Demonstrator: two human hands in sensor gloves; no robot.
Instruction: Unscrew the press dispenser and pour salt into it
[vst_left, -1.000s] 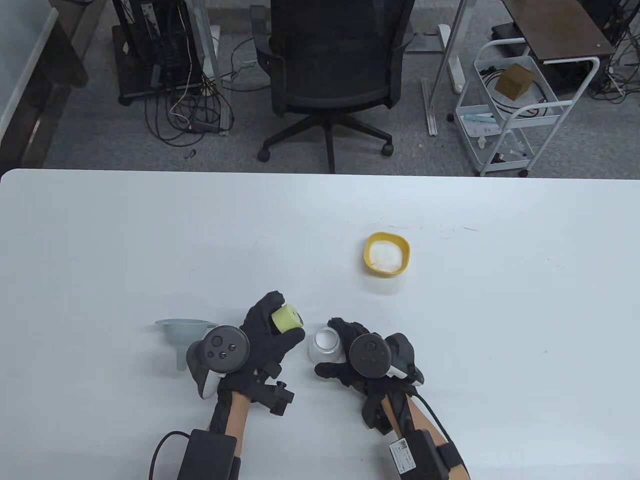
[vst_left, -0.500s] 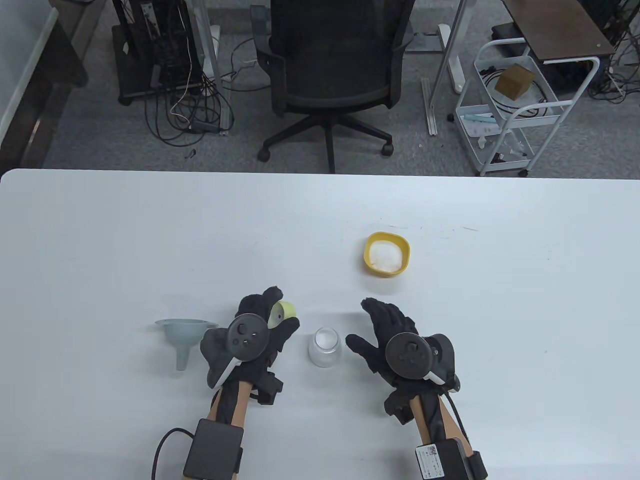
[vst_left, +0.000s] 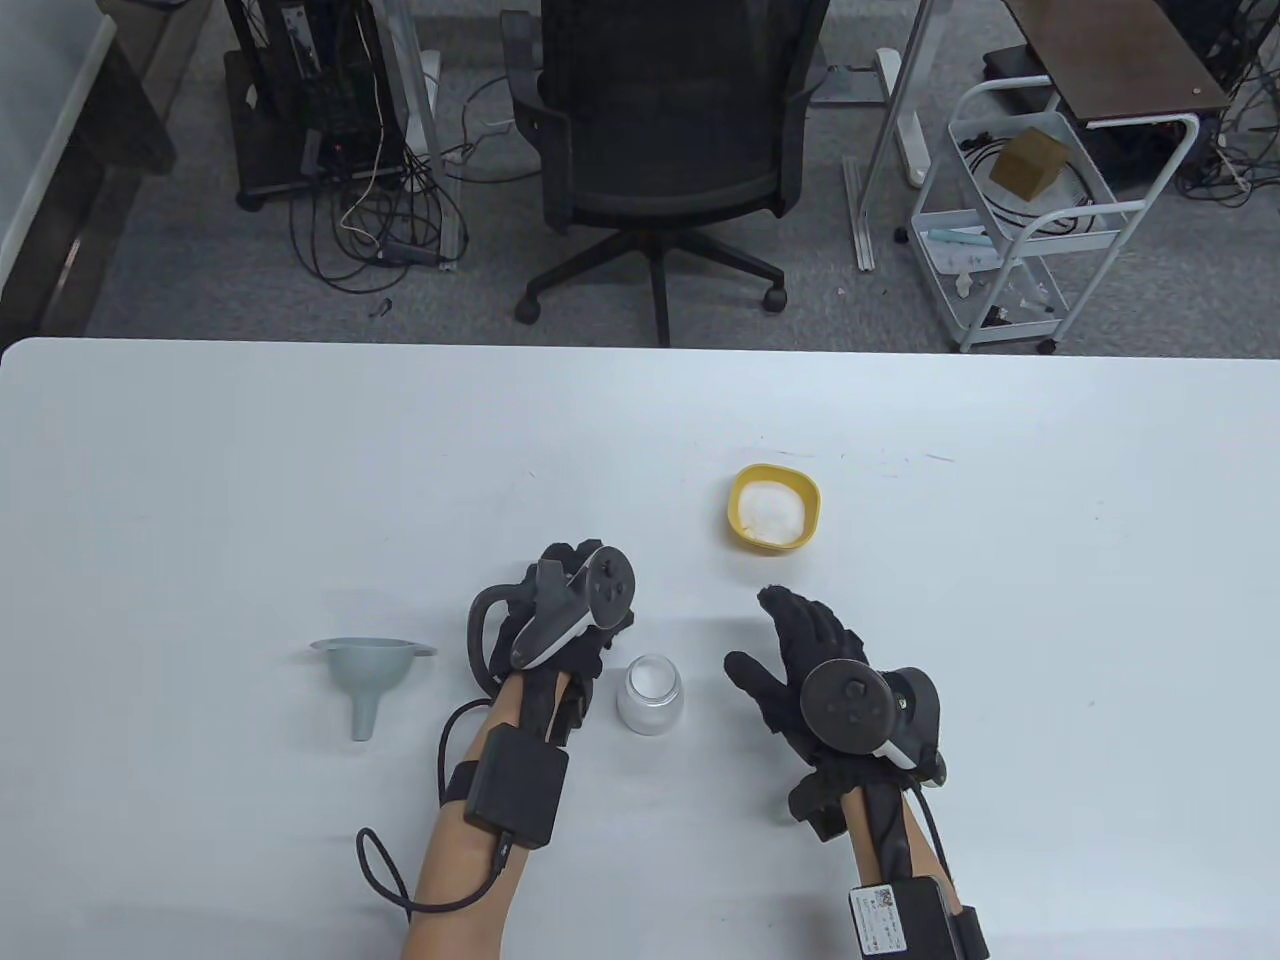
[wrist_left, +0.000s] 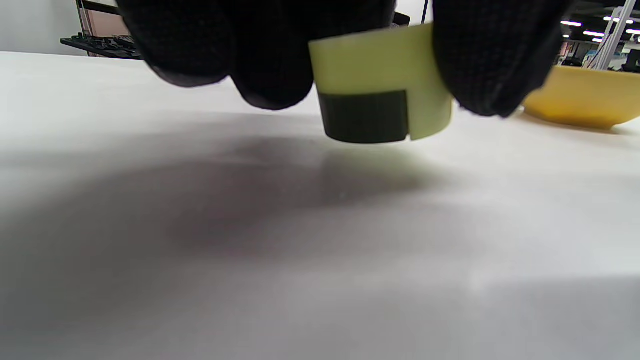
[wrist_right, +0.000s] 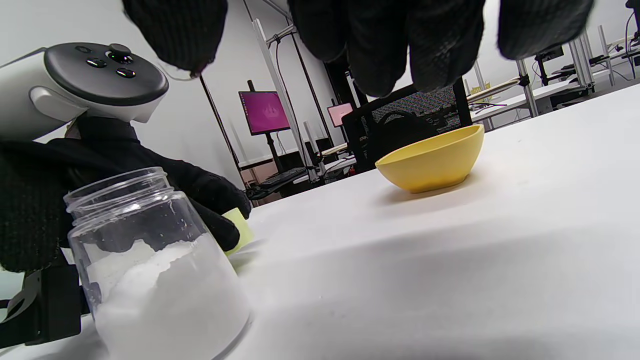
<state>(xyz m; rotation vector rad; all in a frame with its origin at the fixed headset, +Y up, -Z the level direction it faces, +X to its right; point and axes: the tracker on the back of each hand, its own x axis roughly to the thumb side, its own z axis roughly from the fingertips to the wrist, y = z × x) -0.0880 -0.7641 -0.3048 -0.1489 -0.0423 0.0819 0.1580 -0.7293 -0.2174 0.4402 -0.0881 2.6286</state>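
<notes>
The open glass dispenser jar (vst_left: 650, 694) stands on the table, partly filled with white salt; it also shows in the right wrist view (wrist_right: 150, 270). My left hand (vst_left: 560, 610) is palm down just left and behind the jar and grips the pale yellow press cap (wrist_left: 385, 87) just above the table; the cap's edge also shows in the right wrist view (wrist_right: 240, 230). My right hand (vst_left: 800, 650) is open and empty, right of the jar and apart from it. The yellow bowl (vst_left: 773, 507) of salt sits behind it, seen also in the right wrist view (wrist_right: 432, 160).
A grey funnel (vst_left: 365, 675) lies on the table left of my left hand. An office chair (vst_left: 665, 150) and a white cart (vst_left: 1030, 220) stand beyond the table's far edge.
My right hand let go of the jar and moved right, opening. My left hand turned palm down with the yellow cap and lowered it toward the table behind the jar.
</notes>
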